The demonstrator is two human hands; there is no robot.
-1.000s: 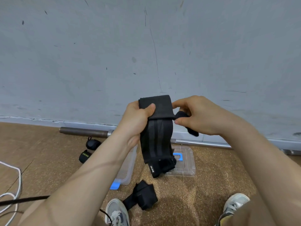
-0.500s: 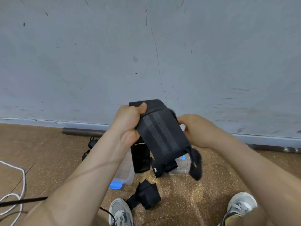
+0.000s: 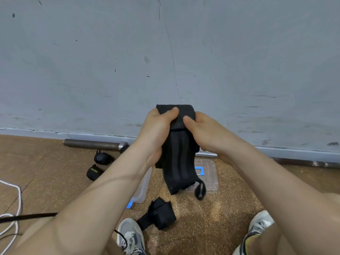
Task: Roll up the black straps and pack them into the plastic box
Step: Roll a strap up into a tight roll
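- Hands: the left hand point(image 3: 158, 129) and the right hand point(image 3: 204, 133) both grip the top end of 1 black strap point(image 3: 178, 162). The thumbs press on its folded upper edge and the fingers curl behind it, with the 2 hands side by side and almost touching.
- 0.5 s ago the strap ran slantwise from the left hand down to the right hand, which was lower and farther out. Now the right hand is level with the left, and the strap hangs straight down between the wrists.
- 1.0 s ago the right hand pinched a dark end beside the fold; now its thumb lies on the fold itself.
- The thumb loop point(image 3: 200, 190) has swung in from the far right and dangles at the strap's lower right corner.
- The held strap is in the air above the floor point(image 3: 211, 218), in front of the plastic box point(image 3: 142, 188) and its lid point(image 3: 209, 173).
- The box stands on the floor towards the wall edge, mostly hidden by the left forearm, so its inside cannot be seen. The lid lies flat just to its right.
- A loose strap point(image 3: 158, 214) lies where it did, between the box and the left shoe point(image 3: 130, 234).
- 2 rolled straps point(image 3: 102, 157) rest unmoved left of the box, near the metal bar point(image 3: 92, 144) along the wall edge.
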